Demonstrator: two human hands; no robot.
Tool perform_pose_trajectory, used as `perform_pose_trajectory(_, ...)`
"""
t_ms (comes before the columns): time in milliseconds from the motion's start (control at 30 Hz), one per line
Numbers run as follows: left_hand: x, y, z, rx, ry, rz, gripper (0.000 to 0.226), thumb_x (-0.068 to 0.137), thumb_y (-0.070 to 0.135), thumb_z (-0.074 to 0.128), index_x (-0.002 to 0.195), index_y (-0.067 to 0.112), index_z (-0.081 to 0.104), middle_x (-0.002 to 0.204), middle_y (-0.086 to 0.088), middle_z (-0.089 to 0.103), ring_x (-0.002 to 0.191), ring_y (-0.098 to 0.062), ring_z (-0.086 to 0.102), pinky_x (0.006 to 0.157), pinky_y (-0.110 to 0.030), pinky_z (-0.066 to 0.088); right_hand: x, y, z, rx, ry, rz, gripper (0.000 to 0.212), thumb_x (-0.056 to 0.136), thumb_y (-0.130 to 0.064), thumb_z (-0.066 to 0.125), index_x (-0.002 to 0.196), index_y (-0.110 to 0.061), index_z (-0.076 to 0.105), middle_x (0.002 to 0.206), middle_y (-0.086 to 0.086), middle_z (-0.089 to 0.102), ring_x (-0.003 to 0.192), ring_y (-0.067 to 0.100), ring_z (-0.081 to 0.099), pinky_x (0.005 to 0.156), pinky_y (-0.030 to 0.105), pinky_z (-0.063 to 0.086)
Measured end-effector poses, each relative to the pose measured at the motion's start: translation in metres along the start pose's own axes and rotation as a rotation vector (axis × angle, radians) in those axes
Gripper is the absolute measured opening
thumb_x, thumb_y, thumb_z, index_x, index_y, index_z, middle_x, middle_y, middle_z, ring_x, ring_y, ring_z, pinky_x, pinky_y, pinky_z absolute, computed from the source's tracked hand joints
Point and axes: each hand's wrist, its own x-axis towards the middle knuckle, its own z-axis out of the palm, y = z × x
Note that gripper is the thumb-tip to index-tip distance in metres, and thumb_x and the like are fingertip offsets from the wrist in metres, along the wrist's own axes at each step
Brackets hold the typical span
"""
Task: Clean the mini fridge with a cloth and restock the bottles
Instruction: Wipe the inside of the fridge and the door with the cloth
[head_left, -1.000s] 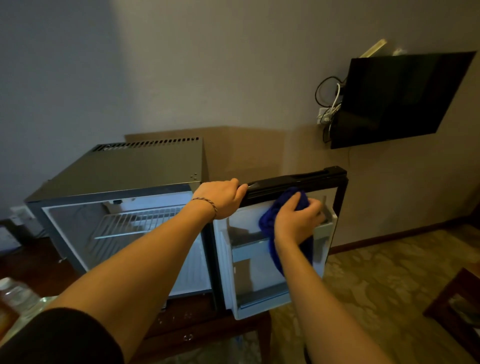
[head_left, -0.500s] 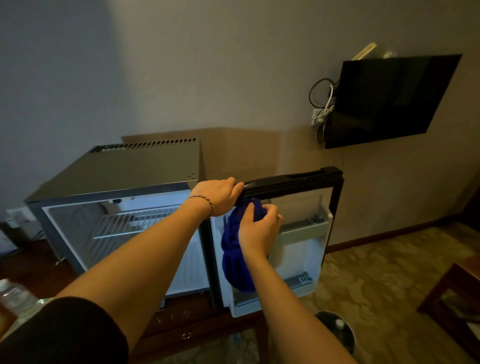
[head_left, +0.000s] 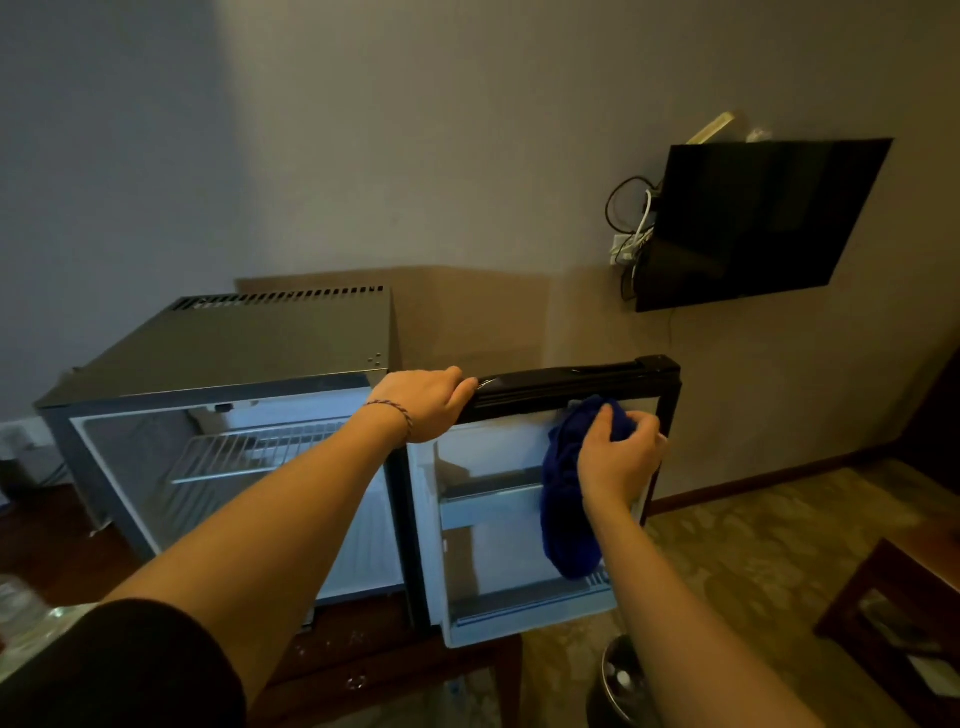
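Cloth (head_left: 569, 499) soft fabric; fridge top (head_left: 270, 338) matt metal.

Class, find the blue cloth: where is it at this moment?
The blue cloth is right of centre in the head view, gripped by the right hand against the inside of the open fridge door.

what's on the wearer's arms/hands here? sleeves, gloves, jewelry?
No gloves: both hands are bare. The left hand has a thin braided cord bracelet at the wrist, and a black sleeve is pushed up that arm. The right hand and forearm show no sleeve or jewelry.
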Motion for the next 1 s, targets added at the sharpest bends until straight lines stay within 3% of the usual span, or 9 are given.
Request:
perform_pose_trajectory(200,-0.003,-0.001,0.0,-0.016,-0.008,0.023,0.047,0.104,0.053,0.017,0.103,0.023,0.053,0.078,0.001,0.06,0.071,-0.016,0.058,0.067,-0.034,0.051,-0.009,-0.004,-0.012,-0.047,-0.084,-0.117,0.024,0.098,-0.035,0.06,0.105,-0.013,0.054,0.12,0.011,0.049,0.089,0.025,0.059,0.072,0.036,0.051)
perform_pose_trajectory(300,-0.005,0.0,-0.003,-0.009,-0.006,0.043,0.048,0.104,0.052,0.017,0.106,0.023,0.055,0.083,0.001,0.061,0.073,-0.015,0.056,0.067,-0.033,0.045,-0.007,-0.014,-0.021,-0.066,-0.095,-0.185,0.021,0.098,-0.031,0.061,0.104,-0.012,0.055,0.118,0.009,0.049,0.085,0.018,0.055,0.065,0.02,0.04)
perform_pose_trajectory(367,-0.007,0.001,-0.004,-0.003,0.004,0.049,0.048,0.104,0.05,0.017,0.109,0.023,0.056,0.093,0.001,0.062,0.08,-0.015,0.053,0.075,-0.035,0.042,-0.007,-0.022,-0.026,-0.079,-0.106,-0.215,0.021,0.098,-0.03,0.061,0.104,-0.011,0.055,0.116,0.007,0.048,0.085,0.016,0.053,0.061,0.014,0.036)
perform_pose_trajectory(500,-0.015,-0.003,-0.004,-0.029,0.064,0.049,0.042,0.104,0.05,0.022,0.111,0.025,0.056,0.104,0.004,0.055,0.095,-0.013,0.046,0.096,-0.039,0.037,-0.016,-0.037,-0.027,-0.096,-0.205,-0.333,0.021,0.097,-0.031,0.063,0.105,-0.013,0.055,0.114,0.001,0.045,0.092,0.018,0.056,0.071,0.025,0.045)
perform_pose_trajectory(600,-0.036,-0.019,-0.006,-0.117,0.232,0.02,0.034,0.103,0.046,0.03,0.109,0.025,0.057,0.105,0.006,0.055,0.095,-0.009,0.043,0.099,-0.038,0.038,-0.035,-0.05,-0.017,-0.115,-0.28,-0.434,0.02,0.096,-0.028,0.065,0.106,-0.013,0.056,0.118,0.002,0.045,0.09,0.012,0.052,0.072,0.022,0.045)
perform_pose_trajectory(700,-0.078,-0.052,-0.007,-0.164,0.328,0.063,0.04,0.1,0.048,0.03,0.11,0.024,0.06,0.111,0.005,0.058,0.099,-0.007,0.043,0.094,-0.035,0.04,-0.066,-0.061,0.009,-0.078,-0.397,-0.532,0.019,0.095,-0.026,0.066,0.104,-0.012,0.057,0.117,0.003,0.046,0.092,0.017,0.055,0.08,0.034,0.051)
perform_pose_trajectory(800,-0.127,-0.099,-0.01,-0.145,0.291,0.084,0.058,0.096,0.063,0.022,0.113,0.025,0.062,0.115,0.005,0.058,0.105,-0.012,0.046,0.089,-0.032,0.039,-0.107,-0.069,0.045,-0.085,-0.559,-0.623,0.019,0.093,-0.028,0.066,0.104,-0.016,0.057,0.115,0.002,0.045,0.1,0.025,0.057,0.081,0.039,0.053)
perform_pose_trajectory(1000,-0.244,-0.213,-0.016,0.103,0.087,-0.188,0.066,0.087,0.068,0.017,0.115,0.026,0.06,0.113,0.004,0.058,0.104,-0.021,0.052,0.081,-0.036,0.039,-0.212,-0.085,0.119,-0.098,-0.764,-0.736,0.014,0.093,-0.027,0.065,0.095,-0.017,0.055,0.109,0.004,0.047,0.094,0.03,0.055,0.078,0.044,0.05)
